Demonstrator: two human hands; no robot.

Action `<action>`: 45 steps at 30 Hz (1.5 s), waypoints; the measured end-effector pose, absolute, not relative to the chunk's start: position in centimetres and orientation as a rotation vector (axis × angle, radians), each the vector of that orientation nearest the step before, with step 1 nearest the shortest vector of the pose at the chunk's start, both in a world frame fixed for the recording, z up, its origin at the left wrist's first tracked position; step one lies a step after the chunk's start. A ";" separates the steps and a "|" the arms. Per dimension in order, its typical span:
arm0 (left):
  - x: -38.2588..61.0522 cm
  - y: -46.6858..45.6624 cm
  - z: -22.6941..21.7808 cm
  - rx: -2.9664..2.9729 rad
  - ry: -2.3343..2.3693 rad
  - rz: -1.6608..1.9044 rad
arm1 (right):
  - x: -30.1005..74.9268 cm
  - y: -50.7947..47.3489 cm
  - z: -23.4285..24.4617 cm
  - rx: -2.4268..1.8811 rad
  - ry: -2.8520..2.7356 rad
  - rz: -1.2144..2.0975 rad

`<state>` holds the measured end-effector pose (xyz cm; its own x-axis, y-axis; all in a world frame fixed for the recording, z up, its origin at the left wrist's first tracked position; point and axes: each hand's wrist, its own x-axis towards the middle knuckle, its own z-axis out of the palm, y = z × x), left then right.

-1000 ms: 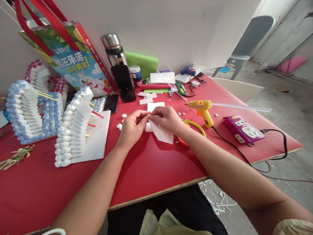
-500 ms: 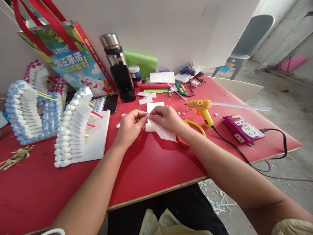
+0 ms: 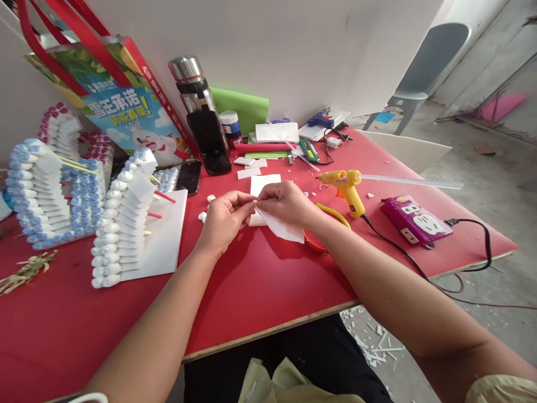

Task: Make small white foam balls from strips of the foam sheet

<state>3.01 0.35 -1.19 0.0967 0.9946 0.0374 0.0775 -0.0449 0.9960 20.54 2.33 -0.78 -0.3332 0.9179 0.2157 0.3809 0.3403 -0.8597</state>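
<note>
A thin white sheet of tissue paper (image 3: pixel 286 229) hangs from my fingertips over the red table. My left hand (image 3: pixel 222 221) is closed in a pinch at the sheet's upper left end, and its fingertips meet those of my right hand (image 3: pixel 289 202). My right hand pinches the same end between thumb and fingers, with the loose part trailing below its palm. Whatever small fold lies between the fingertips is mostly hidden. More white paper (image 3: pixel 265 179) lies flat behind and under the hands. Small white rolled pieces (image 3: pixel 202 216) rest beside my left hand.
At left stand a white stepped model (image 3: pixel 126 224) and a blue-and-white one (image 3: pixel 33 196). A yellow glue gun (image 3: pixel 350 190), orange-and-yellow scissors (image 3: pixel 333 215) and a purple power strip (image 3: pixel 419 221) lie to the right. Behind are a phone (image 3: pixel 208 143) and a steel flask (image 3: pixel 187 70).
Both hands keep their pinch on the tissue paper with only slight finger movement. The loose part of the sheet has shifted a little; the camera view has moved slightly.
</note>
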 end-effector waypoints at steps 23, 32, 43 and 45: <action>3.1 0.3 -0.7 1.378 1.292 1.107 | 19.5 1.2 -0.9 -1.338 -2.194 0.326; 3.2 0.3 -1.4 1.477 1.329 1.093 | 19.5 1.2 -0.9 -1.329 -2.256 0.301; 2.5 0.5 -1.8 1.657 1.330 1.027 | 19.5 1.4 -1.6 -1.252 -2.247 0.257; 2.5 0.5 -1.7 1.682 1.349 1.027 | 19.5 1.5 -1.7 -1.241 -2.218 0.282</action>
<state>2.51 0.47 -1.72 0.1289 0.9821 0.1375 0.3938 -0.1779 0.9018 19.49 1.51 -1.69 -0.4021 0.8328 0.3805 0.7112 0.5458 -0.4430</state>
